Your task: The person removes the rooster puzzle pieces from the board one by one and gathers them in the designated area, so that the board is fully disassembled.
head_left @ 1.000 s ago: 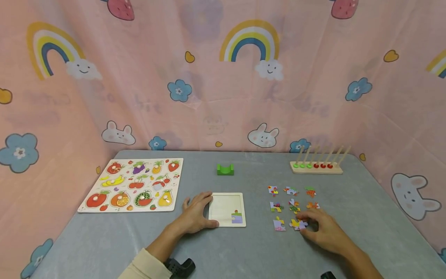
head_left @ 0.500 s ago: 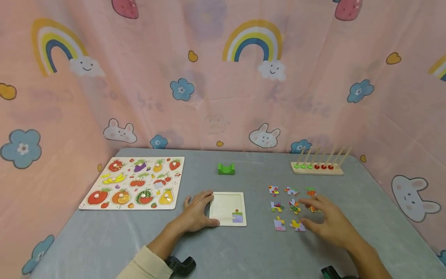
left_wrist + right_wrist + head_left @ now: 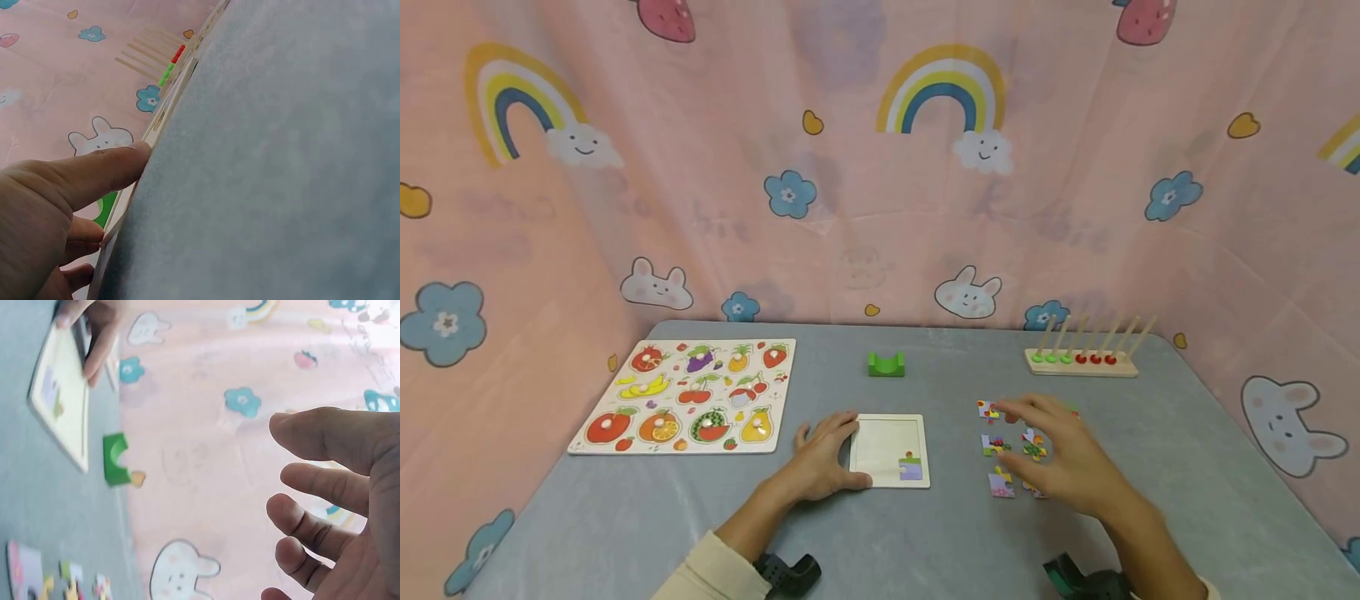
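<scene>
My left hand (image 3: 820, 462) grips the left side of a shallow square wooden puzzle tray (image 3: 876, 450), thumb at the near edge and fingers at the far corner. One purple-and-green puzzle piece (image 3: 911, 467) lies in the tray's near right corner. Over the loose pieces hovers my right hand (image 3: 1067, 458), thumb and fingers spread apart with nothing between them, as the right wrist view also shows. Left of it lie a red-and-white piece (image 3: 987, 409), a green-and-purple piece (image 3: 992, 445) and a lilac piece (image 3: 1001, 483); the hand hides some others.
A fruit puzzle board (image 3: 696, 396) lies at the left. Behind the tray stands a green curved block (image 3: 886, 365). At the back right is a wooden peg stand (image 3: 1081, 360) with green and red beads. A pink printed cloth hangs behind the table.
My right hand has lifted from the nearer right pieces and moved left and away from me, its fingers spreading. The left hand has stayed on the tray.
</scene>
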### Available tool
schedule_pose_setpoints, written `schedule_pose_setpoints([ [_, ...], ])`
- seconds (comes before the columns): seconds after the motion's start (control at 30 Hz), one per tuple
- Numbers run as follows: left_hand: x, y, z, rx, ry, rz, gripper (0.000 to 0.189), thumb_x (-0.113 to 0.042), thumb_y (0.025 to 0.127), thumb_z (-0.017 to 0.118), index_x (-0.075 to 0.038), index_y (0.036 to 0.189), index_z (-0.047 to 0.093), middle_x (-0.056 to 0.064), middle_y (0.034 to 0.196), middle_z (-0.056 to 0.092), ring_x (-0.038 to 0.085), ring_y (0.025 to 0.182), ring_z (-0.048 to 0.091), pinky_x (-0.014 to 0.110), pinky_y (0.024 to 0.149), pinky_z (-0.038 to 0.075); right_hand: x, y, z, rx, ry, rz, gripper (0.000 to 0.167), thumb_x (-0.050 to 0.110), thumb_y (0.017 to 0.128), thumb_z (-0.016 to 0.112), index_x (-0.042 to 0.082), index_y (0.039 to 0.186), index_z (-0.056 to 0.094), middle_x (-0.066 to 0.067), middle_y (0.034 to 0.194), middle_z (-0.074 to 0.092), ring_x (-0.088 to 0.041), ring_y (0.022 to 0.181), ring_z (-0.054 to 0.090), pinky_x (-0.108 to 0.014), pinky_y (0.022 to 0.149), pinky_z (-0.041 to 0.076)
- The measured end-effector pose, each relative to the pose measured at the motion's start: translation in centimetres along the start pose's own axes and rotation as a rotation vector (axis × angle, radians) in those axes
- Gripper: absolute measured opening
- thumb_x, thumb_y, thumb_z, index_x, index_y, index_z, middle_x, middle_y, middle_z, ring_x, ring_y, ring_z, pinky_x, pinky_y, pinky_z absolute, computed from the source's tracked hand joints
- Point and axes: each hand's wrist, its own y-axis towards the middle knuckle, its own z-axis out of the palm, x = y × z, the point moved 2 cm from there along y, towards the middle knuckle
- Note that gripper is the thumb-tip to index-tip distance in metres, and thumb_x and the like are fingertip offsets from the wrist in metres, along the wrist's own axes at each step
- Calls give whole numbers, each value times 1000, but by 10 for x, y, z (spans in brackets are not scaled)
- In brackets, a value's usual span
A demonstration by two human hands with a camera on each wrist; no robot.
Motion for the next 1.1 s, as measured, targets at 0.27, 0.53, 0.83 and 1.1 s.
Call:
schedule_pose_setpoints([
  [0.27,0,-2,0,-6,-1,6,82,-34,73,85,1,138,49,12,148,38,33,138,27,64,102,1,10,18,20,24,76,9,55,14,78,81,13,130,61,11,109,55,-13,96,47,-42,76,43],
  [0.53,-1,-1,-1,-11,-1,4,82,-34,73,85,1,138,49,11,148,38,33,138,27,64,102,1,12,32,58,55,146,53,57,14,79,80,9,132,59,4,107,55,-19,92,46,-45,78,42],
  [0.83,-2,0,0,-6,3,4,81,-34,73,84,0,138,49,10,148,39,32,137,28,64,102,1,3,35,99,136,208,102,56,18,82,76,8,134,57,-8,109,55,-33,98,50,-49,80,43],
  [1.1,-1,-1,0,-14,8,6,82,-35,73,84,1,138,49,11,147,39,32,137,29,64,102,2,-9,30,120,232,138,103,61,20,81,75,1,135,55,-6,107,51,-22,98,46,-37,79,39],
])
